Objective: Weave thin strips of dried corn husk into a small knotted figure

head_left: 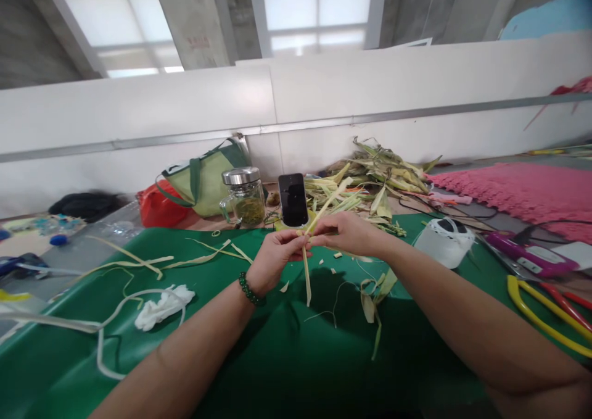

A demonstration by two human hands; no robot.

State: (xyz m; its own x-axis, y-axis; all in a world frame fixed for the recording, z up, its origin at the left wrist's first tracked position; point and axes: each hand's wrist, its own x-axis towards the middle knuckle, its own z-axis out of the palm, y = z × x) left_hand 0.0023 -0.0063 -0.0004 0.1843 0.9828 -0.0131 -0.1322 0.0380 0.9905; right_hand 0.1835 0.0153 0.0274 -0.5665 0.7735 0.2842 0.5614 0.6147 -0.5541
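Observation:
Both hands meet above the green cloth (pixel 287 357) and pinch one pale yellow-green husk strip (pixel 307 274). My left hand (pixel 274 260), with a green bead bracelet on its wrist, grips the strip from the left. My right hand (pixel 343 232) grips it from the right, fingers closed. The strip's upper end rises toward the phone (pixel 293 199); its lower end hangs down to the cloth. Small husk scraps (pixel 372 302) lie under the hands.
A heap of corn husks (pixel 377 175) lies behind, beside a pink mat (pixel 513 190). A lidded glass jar (pixel 244 197), green bag (pixel 203 181) and red bag stand at the back. White container (pixel 444 240), purple tool and yellow-red handles (pixel 546 311) lie right. Long strips and a white tissue (pixel 161 308) lie left.

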